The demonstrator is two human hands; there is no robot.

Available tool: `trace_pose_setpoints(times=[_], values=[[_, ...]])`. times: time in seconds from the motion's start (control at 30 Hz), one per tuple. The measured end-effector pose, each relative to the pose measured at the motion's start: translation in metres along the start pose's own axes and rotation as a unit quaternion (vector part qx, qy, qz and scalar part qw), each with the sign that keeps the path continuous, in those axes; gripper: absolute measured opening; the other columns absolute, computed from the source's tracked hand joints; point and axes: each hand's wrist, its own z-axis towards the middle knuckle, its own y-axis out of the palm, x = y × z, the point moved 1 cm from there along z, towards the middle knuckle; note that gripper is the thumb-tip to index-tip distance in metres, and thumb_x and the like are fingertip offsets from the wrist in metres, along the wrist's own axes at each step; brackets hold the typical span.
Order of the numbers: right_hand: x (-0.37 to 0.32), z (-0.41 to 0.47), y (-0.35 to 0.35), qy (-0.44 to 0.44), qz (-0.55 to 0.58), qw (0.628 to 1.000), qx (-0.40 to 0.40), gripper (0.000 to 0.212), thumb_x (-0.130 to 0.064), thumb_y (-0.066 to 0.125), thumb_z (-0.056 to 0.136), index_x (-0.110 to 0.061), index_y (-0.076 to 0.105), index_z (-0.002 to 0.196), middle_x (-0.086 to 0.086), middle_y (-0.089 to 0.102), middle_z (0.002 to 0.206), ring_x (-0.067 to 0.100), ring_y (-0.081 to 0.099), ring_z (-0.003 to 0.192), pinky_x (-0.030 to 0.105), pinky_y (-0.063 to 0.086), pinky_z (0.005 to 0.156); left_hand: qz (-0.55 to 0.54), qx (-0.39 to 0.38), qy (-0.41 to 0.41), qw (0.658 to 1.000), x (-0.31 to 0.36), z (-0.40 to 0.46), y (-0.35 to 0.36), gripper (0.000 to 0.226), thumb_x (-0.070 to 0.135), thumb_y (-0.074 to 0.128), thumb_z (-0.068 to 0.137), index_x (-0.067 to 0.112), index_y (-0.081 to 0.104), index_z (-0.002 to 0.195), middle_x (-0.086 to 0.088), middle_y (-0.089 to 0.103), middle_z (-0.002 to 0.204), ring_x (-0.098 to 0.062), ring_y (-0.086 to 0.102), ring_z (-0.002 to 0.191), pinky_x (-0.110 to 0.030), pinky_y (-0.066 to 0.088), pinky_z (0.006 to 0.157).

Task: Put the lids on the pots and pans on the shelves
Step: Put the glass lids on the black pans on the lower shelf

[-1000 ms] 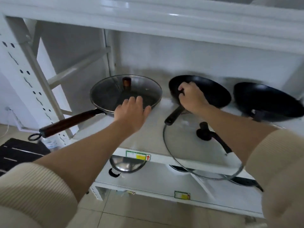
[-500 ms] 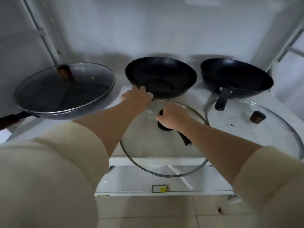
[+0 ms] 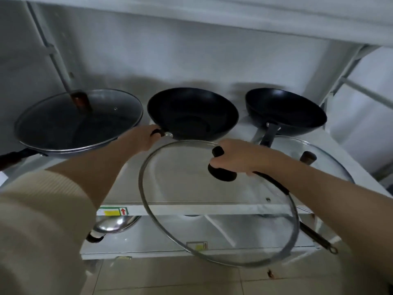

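Sleeves of ribbed cream knit hide the lower corners, and the left pan's (image 3: pixel 78 122) brown handle runs off the frame edge. That pan on the white shelf (image 3: pixel 191 199) wears a steel-rimmed glass lid with a brown knob. The left hand (image 3: pixel 141 138) is wrapped around the black handle stub of the round black middle pan (image 3: pixel 192 113), which stands uncovered. The right hand (image 3: pixel 240 158) grips the black knob of a clear glass lid (image 3: pixel 185 201), held tilted in front of the shelf edge. Another black pan (image 3: pixel 285 111) sits on the right, and a second lid (image 3: pixel 323 158) lies before it, partly hidden by the right forearm.
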Motion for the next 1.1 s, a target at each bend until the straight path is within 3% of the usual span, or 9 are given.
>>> trace_pose_setpoints(times=[0.1, 0.2, 0.27, 0.33, 0.53, 0.63, 0.8, 0.97, 1.1], values=[[-0.002, -0.016, -0.009, 0.011, 0.021, 1.000, 0.003, 0.019, -0.035, 0.053, 0.087, -0.018, 0.047, 0.094, -0.001, 0.048, 0.071, 0.013, 0.046, 0.053, 0.022, 0.037, 0.045, -0.043, -0.013, -0.018, 0.999, 0.000, -0.020, -0.004, 0.039, 0.022, 0.036, 0.102, 0.011, 0.049, 0.138, -0.019, 0.057, 0.133, -0.037, 0.052, 0.122, -0.029, 0.042, 0.096], [-0.010, -0.028, -0.017, 0.009, 0.048, 0.998, 0.032, 0.017, -0.033, 0.054, 0.087, -0.019, 0.045, 0.084, 0.001, 0.043, 0.065, 0.014, 0.039, 0.045, 0.017, 0.033, 0.040, -0.120, -0.010, -0.034, 0.992, -0.003, -0.024, -0.001, 0.036, 0.017, 0.041, 0.101, 0.002, 0.054, 0.132, -0.011, 0.058, 0.127, -0.032, 0.051, 0.123, -0.005, 0.045, 0.075], [-0.019, -0.034, -0.025, 0.000, 0.041, 0.997, 0.064, 0.019, -0.034, 0.053, 0.090, -0.018, 0.044, 0.091, 0.002, 0.046, 0.068, 0.015, 0.043, 0.046, 0.019, 0.035, 0.042, -0.086, 0.031, 0.004, 0.996, 0.001, -0.026, 0.001, 0.035, 0.018, 0.043, 0.100, 0.001, 0.059, 0.126, -0.018, 0.060, 0.127, -0.034, 0.054, 0.119, -0.024, 0.040, 0.093], [-0.027, -0.032, -0.033, -0.010, 0.034, 0.995, 0.091, 0.021, -0.032, 0.052, 0.091, -0.014, 0.044, 0.098, 0.003, 0.048, 0.070, 0.017, 0.046, 0.049, 0.022, 0.036, 0.044, -0.055, 0.057, 0.037, 0.996, 0.002, -0.029, 0.006, 0.048, 0.029, 0.035, 0.092, 0.002, 0.062, 0.120, -0.022, 0.064, 0.119, -0.036, 0.059, 0.109, -0.035, 0.041, 0.093], [-0.044, 0.011, -0.046, -0.013, 0.056, 0.991, 0.119, 0.017, -0.011, 0.061, 0.081, -0.007, 0.047, 0.088, 0.008, 0.050, 0.076, 0.020, 0.049, 0.063, 0.029, 0.040, 0.054, -0.029, 0.033, 0.058, 0.997, -0.012, -0.046, 0.008, 0.034, 0.034, 0.043, 0.093, 0.019, 0.059, 0.118, -0.013, 0.067, 0.107, -0.032, 0.066, 0.093, -0.041, 0.053, 0.086], [-0.047, 0.037, -0.058, -0.009, 0.054, 0.990, 0.129, 0.023, -0.006, 0.058, 0.084, -0.004, 0.047, 0.104, 0.010, 0.049, 0.082, 0.021, 0.050, 0.069, 0.028, 0.038, 0.052, -0.008, 0.004, -0.019, 1.000, -0.016, -0.045, 0.008, 0.027, 0.047, 0.039, 0.086, 0.041, 0.048, 0.111, -0.003, 0.065, 0.110, -0.029, 0.065, 0.095, -0.043, 0.055, 0.085], [-0.050, 0.085, -0.075, -0.006, -0.033, 0.982, 0.185, 0.038, -0.017, 0.055, 0.091, -0.003, 0.048, 0.125, 0.015, 0.054, 0.115, 0.029, 0.053, 0.098, 0.030, 0.039, 0.075, 0.041, 0.000, -0.095, 0.995, -0.003, -0.027, 0.015, 0.055, 0.052, 0.031, 0.092, 0.027, 0.032, 0.142, -0.003, 0.066, 0.120, -0.031, 0.062, 0.110, -0.045, 0.047, 0.094], [-0.045, 0.124, -0.071, 0.005, -0.080, 0.970, 0.228, 0.012, -0.013, 0.054, 0.089, -0.004, 0.048, 0.096, 0.005, 0.047, 0.077, 0.028, 0.051, 0.081, 0.034, 0.042, 0.071, 0.068, -0.015, -0.126, 0.990, 0.000, -0.015, 0.015, 0.048, 0.045, 0.031, 0.097, 0.021, 0.036, 0.138, -0.008, 0.063, 0.125, -0.034, 0.061, 0.113, -0.045, 0.045, 0.093], [-0.037, 0.142, -0.064, -0.001, -0.063, 0.969, 0.240, 0.020, -0.008, 0.054, 0.088, -0.003, 0.055, 0.108, 0.009, 0.052, 0.083, 0.030, 0.053, 0.081, 0.035, 0.044, 0.070, 0.084, 0.013, -0.096, 0.992, -0.014, -0.010, 0.014, 0.044, 0.043, 0.030, 0.097, 0.018, 0.038, 0.131, -0.016, 0.065, 0.120, -0.038, 0.061, 0.109, -0.043, 0.045, 0.089]])
